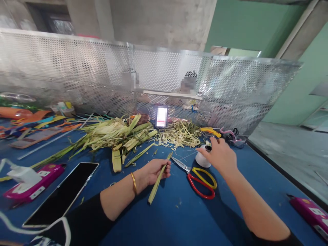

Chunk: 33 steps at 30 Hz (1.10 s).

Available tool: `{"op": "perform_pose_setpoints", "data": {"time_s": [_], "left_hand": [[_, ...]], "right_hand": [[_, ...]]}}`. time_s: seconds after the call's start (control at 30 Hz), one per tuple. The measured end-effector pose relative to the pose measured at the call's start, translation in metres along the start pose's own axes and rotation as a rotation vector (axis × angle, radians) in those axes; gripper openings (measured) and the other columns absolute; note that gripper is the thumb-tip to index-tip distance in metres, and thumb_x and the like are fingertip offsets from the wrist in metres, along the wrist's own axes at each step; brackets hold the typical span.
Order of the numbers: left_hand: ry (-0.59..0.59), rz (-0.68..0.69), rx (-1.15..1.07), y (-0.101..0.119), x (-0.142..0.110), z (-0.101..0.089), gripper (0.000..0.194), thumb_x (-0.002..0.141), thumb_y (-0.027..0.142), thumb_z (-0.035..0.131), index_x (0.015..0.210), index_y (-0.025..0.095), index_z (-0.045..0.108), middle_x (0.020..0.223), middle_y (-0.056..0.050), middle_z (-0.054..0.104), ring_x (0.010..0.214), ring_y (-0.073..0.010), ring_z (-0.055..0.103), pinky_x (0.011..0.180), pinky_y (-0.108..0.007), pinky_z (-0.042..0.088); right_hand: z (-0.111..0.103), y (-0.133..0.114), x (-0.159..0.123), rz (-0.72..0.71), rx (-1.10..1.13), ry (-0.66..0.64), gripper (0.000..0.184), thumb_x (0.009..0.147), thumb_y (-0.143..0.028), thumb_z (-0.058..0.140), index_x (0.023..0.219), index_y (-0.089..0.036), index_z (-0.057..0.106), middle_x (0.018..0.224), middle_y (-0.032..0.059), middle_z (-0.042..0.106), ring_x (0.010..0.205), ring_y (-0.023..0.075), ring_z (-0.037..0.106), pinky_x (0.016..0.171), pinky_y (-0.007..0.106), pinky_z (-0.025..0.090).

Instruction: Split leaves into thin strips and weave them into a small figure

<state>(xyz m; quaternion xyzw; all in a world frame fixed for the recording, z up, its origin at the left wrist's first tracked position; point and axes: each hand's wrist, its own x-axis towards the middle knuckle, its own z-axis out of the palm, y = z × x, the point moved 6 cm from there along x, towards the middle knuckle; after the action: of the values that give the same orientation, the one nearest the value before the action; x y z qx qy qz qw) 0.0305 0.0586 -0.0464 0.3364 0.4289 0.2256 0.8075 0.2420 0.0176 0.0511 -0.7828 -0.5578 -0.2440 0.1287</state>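
My left hand (158,172) is closed around a narrow, folded pale-green strip that looks like corn husk (157,188). The strip slants down toward me, its tip poking out above the fingers. My right hand (223,155) is at a white spool of thread (203,159), thumb and fingers spread apart over it. Whether they touch the spool is unclear. Fine thread strands lie between the spool and my left hand. Between the hands, scissors (201,182) with one red and one yellow handle lie on the blue table (176,222), blades slightly parted.
Behind my hands are a heap of husks (110,133) and a pile of shredded bits (179,134). A phone (64,193) and a magenta power strip (34,181) with a white plug lie left. A yellow-handled tool (211,131) lies before the perforated metal screen (164,65); people sit beyond it.
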Motion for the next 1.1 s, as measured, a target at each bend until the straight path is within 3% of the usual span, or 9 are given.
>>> {"op": "perform_pose_setpoints", "data": {"time_s": [0.1, 0.2, 0.27, 0.43, 0.57, 0.73, 0.87, 1.0, 1.1], "left_hand": [[-0.001, 0.019, 0.006, 0.002, 0.001, -0.001, 0.021, 0.09, 0.015, 0.043, 0.071, 0.014, 0.05, 0.055, 0.003, 0.045, 0.045, -0.0064, 0.046, 0.049, -0.017, 0.046], [-0.002, 0.043, 0.0, 0.004, 0.004, -0.004, 0.019, 0.089, 0.017, 0.048, 0.071, 0.014, 0.051, 0.054, 0.004, 0.045, 0.045, -0.0062, 0.045, 0.051, -0.018, 0.046], [0.004, 0.062, -0.009, 0.007, 0.007, -0.007, 0.018, 0.089, 0.017, 0.05, 0.072, 0.013, 0.052, 0.054, 0.004, 0.045, 0.045, -0.006, 0.045, 0.052, -0.018, 0.047], [0.015, 0.09, -0.025, 0.012, 0.012, -0.013, 0.018, 0.09, 0.017, 0.048, 0.073, 0.014, 0.052, 0.054, 0.004, 0.045, 0.045, -0.006, 0.046, 0.053, -0.018, 0.047], [0.013, 0.095, -0.037, 0.012, 0.011, -0.013, 0.019, 0.091, 0.017, 0.046, 0.072, 0.014, 0.051, 0.053, 0.004, 0.045, 0.045, -0.0063, 0.045, 0.053, -0.018, 0.047], [0.021, 0.092, -0.05, 0.012, 0.011, -0.013, 0.023, 0.093, 0.016, 0.041, 0.072, 0.014, 0.051, 0.052, 0.003, 0.044, 0.044, -0.0065, 0.044, 0.052, -0.018, 0.047], [0.025, 0.101, -0.053, 0.012, 0.011, -0.013, 0.024, 0.093, 0.015, 0.039, 0.071, 0.014, 0.051, 0.051, 0.004, 0.043, 0.043, -0.0063, 0.043, 0.051, -0.018, 0.046], [0.031, 0.111, -0.054, 0.011, 0.011, -0.013, 0.022, 0.092, 0.016, 0.042, 0.072, 0.014, 0.051, 0.051, 0.004, 0.043, 0.042, -0.0061, 0.044, 0.052, -0.018, 0.046], [0.034, 0.109, -0.058, 0.01, 0.013, -0.014, 0.022, 0.092, 0.016, 0.042, 0.072, 0.014, 0.051, 0.051, 0.004, 0.043, 0.042, -0.0064, 0.044, 0.052, -0.018, 0.047]], "right_hand": [[0.022, 0.012, 0.007, 0.027, 0.021, -0.278, 0.055, 0.083, -0.058, 0.05, 0.111, -0.012, 0.057, 0.1, 0.0154, 0.06, 0.084, 0.0283, 0.063, 0.063, 0.033, 0.043], [0.03, 0.019, 0.006, 0.003, 0.072, -0.334, 0.043, 0.083, -0.046, 0.051, 0.113, -0.015, 0.058, 0.106, 0.0142, 0.06, 0.09, 0.0268, 0.063, 0.068, 0.033, 0.044], [0.03, 0.022, 0.005, -0.02, 0.103, -0.316, 0.045, 0.082, -0.041, 0.053, 0.119, -0.016, 0.055, 0.112, 0.015, 0.059, 0.095, 0.0275, 0.062, 0.074, 0.035, 0.045], [0.005, 0.012, -0.016, -0.153, 0.202, -0.034, 0.052, 0.078, -0.036, 0.06, 0.125, -0.015, 0.051, 0.125, 0.0172, 0.053, 0.117, 0.0312, 0.05, 0.092, 0.039, 0.041], [0.023, -0.015, -0.062, -0.314, 0.283, -0.424, 0.038, 0.081, -0.028, 0.054, 0.118, -0.02, 0.056, 0.107, 0.01, 0.063, 0.09, 0.0223, 0.063, 0.074, 0.03, 0.046], [0.029, -0.016, -0.088, -0.294, 0.21, -0.547, 0.057, 0.072, -0.008, 0.049, 0.129, -0.015, 0.05, 0.109, 0.0146, 0.065, 0.093, 0.0238, 0.064, 0.075, 0.029, 0.044], [0.025, 0.0, -0.094, -0.148, 0.411, -0.696, 0.072, 0.065, -0.006, 0.053, 0.136, -0.015, 0.043, 0.09, 0.0087, 0.069, 0.074, 0.0201, 0.064, 0.062, 0.026, 0.044], [0.025, 0.019, -0.113, 0.204, 0.824, -0.924, 0.051, 0.074, -0.034, 0.064, 0.121, -0.017, 0.056, 0.055, -0.0047, 0.053, 0.041, 0.0116, 0.045, 0.043, 0.025, 0.038], [0.02, 0.027, -0.124, 0.438, 1.103, -0.946, 0.055, 0.067, -0.05, 0.072, 0.111, -0.019, 0.061, 0.054, -0.0076, 0.046, 0.039, 0.0078, 0.04, 0.044, 0.024, 0.042]]}}
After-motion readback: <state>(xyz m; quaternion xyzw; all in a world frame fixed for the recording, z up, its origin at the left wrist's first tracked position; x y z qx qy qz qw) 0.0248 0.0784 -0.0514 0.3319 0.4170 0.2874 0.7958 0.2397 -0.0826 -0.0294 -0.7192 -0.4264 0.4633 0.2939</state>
